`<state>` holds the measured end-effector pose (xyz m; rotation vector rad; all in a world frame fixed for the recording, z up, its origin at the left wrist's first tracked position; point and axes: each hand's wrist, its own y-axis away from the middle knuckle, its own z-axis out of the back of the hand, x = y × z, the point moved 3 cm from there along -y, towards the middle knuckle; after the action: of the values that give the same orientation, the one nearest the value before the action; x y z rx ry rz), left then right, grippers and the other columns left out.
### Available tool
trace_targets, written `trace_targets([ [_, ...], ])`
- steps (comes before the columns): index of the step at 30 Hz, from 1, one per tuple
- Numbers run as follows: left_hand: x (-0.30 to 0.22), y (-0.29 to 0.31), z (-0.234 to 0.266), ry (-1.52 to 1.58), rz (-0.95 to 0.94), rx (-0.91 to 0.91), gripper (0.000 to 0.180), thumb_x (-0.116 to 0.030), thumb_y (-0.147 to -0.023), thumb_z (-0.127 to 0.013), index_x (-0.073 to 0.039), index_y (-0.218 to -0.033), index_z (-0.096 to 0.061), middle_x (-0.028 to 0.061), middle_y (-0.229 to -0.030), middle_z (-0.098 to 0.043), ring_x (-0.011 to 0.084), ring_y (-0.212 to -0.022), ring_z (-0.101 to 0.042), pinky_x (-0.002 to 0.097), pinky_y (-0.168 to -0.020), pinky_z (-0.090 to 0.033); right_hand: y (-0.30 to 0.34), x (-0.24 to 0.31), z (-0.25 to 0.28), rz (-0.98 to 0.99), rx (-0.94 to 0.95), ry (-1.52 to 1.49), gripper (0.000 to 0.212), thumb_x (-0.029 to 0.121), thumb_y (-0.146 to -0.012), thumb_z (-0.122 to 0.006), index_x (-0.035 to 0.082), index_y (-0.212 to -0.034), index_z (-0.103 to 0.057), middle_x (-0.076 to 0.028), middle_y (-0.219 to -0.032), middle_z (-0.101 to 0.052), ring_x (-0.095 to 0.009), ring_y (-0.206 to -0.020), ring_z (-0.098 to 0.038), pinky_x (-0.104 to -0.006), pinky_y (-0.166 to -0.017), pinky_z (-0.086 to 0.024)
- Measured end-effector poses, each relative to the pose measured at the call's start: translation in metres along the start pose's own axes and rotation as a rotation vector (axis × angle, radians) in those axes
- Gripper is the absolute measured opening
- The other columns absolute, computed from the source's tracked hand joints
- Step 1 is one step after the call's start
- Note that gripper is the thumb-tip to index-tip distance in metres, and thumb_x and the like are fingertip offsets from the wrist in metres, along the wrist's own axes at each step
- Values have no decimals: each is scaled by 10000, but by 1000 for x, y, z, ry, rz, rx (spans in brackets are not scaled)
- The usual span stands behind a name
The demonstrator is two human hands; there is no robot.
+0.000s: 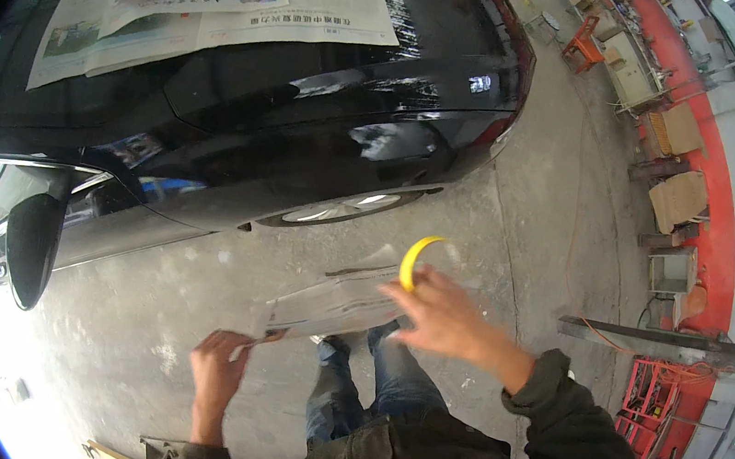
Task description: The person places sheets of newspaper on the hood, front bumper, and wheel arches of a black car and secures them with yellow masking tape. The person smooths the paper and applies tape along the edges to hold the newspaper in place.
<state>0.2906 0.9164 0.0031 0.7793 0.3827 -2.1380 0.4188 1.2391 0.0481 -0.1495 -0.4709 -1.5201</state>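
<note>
My left hand (217,368) is closed in a pinch at the left corner of a newspaper sheet (329,306), which hangs in front of my legs, blurred by motion. Held up in my right hand (448,319) is a roll of yellow tape (412,263), standing on edge above my fingers. The sheet's right end reaches close to that hand; whether the fingers touch it I cannot tell. Ahead stands a black car (244,107) with whitish scuffed patches (393,142) on its fender. More newspaper sheets (220,10) lie spread over its hood.
The car's mirror (32,250) juts out at the left, and its front wheel (342,208) is just ahead. Along the red and white wall stand an orange stool (583,44), cardboard boxes (678,201) and a red rack (647,396). A dark beam (668,342) sticks out at the right.
</note>
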Motion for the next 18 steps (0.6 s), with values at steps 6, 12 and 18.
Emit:
trace_targets([
  [6,-77,-64,-72,176,-168,-36,235,-20,-667,-825,-66,-881,-740,78,-943,-728,282,-907,-685,390,-745,-559,-44,15,-29,194,-227,-351,238,202,-818,-800,93,-1009,-709,-24,-960,-681,-212,-1031,-626,-389,-815,-542],
  [12,1,-83,-118,82,158,247,271,-128,-706,-890,-8,-914,-766,128,-952,-763,283,-909,-735,377,-787,-575,-38,-98,-4,38,-324,-537,107,156,-855,-786,90,-932,-751,-24,-926,-704,-183,-855,-642,-342,-771,-510],
  [18,67,-144,-101,61,257,91,159,-138,-843,-752,3,-914,-766,170,-886,-746,307,-800,-730,367,-748,-551,-86,-258,-27,-285,-682,-561,174,170,-915,-737,-3,-923,-723,-27,-832,-642,-137,-803,-604,-292,-763,-481],
])
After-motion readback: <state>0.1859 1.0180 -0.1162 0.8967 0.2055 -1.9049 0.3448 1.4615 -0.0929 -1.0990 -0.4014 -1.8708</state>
